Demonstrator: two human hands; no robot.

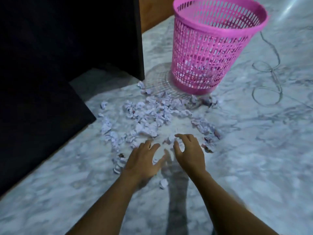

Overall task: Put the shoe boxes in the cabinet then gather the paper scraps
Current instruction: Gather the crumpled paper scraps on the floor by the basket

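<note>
Step in hand: gathering the paper scraps [149, 112]. No shoe boxes in view, so I judge the cabinet part done, though I cannot confirm it.

Scraps lie scattered on the marble floor [254, 150], thickest between my hands and the pink basket [211, 48]. One stray piece [164, 183] sits nearer me, between my forearms. White bits show low down through the basket's mesh.

Left hand [144, 160]: palm down, fingers [145, 145] spread and straight, at the near edge of the scatter, holding nothing.

Right hand [189, 151]: fingers [184, 137] arched with the thumb apart, hovering over a small scrap. Nothing gripped that I can see.

Next move, as I judge it: sweep both hands inward to heap the pieces, then scoop. The crumpled paper is light and will scatter if pushed fast.
</note>
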